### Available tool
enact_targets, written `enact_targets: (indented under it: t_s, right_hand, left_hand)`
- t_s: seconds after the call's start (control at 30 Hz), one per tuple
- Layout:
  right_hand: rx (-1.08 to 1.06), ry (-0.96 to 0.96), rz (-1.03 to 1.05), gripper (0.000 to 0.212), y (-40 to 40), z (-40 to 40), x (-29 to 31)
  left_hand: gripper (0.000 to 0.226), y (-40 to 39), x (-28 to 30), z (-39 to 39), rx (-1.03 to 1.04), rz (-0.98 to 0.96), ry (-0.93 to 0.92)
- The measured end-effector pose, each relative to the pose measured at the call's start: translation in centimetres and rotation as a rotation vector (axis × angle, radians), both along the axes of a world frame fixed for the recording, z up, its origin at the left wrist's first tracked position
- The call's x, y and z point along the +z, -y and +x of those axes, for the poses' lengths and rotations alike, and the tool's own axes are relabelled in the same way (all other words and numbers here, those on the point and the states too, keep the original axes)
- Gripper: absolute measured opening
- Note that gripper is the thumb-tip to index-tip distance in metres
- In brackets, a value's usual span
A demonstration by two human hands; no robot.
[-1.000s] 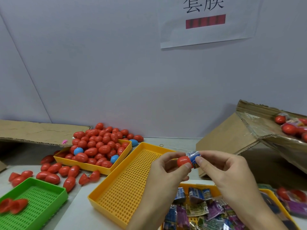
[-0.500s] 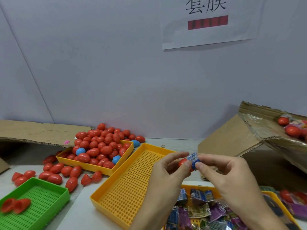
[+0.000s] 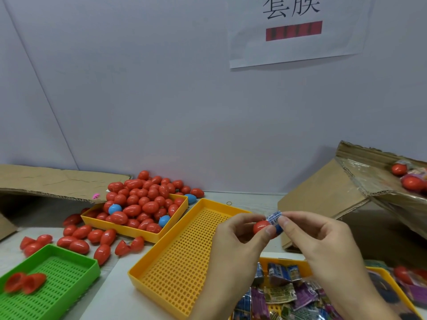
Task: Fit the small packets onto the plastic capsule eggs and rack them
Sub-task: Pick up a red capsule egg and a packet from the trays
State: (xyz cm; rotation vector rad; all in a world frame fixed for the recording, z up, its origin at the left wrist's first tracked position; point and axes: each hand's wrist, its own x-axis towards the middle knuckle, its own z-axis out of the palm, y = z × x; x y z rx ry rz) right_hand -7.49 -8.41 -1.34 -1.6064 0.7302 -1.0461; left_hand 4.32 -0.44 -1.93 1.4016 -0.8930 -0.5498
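A pale wall (image 3: 161, 100) fills the view above and beyond the fingers, and the grey bench (image 3: 108, 303) spreads under them. Right of the fingers leans a torn cardboard box (image 3: 323, 195) with red eggs showing inside it. Directly below and left of the fingers lies an empty perforated yellow tray (image 3: 184, 262). Farther left, a second yellow tray (image 3: 129, 229) is heaped with glossy red capsule eggs (image 3: 143, 199), a few blue ones among them, with more red eggs spilled on the bench beside it. Nearer, at far left, a green tray (image 3: 57, 285) holds two red egg halves. Under the wrists, a third yellow tray (image 3: 379, 273) carries a loose pile of small packets (image 3: 282, 294), blue, purple and greenish foil.

The left hand (image 3: 240, 245) comes up from below, palm turned inward, thumb and fingers pinching a red egg (image 3: 261, 227), smooth and shiny. The right hand (image 3: 323, 245) reaches in from the right, forefinger and thumb gripping a small blue-and-white packet (image 3: 275, 221) that touches the egg's right end. Both are held above the empty tray's far right corner.

A paper sheet (image 3: 298, 31) high on the wall reads "套膜" in black over a red bar; the packet's print is too small to read.
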Motion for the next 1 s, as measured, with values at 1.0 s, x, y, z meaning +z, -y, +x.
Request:
enact_targets:
  t_s: [1.0]
  right_hand:
    - [-0.029, -0.113, -0.207, 0.027, -0.45, -0.23, 0.26]
  left_hand:
    - [0.014, -0.11, 0.33, -0.25, 0.049, -0.078, 0.080]
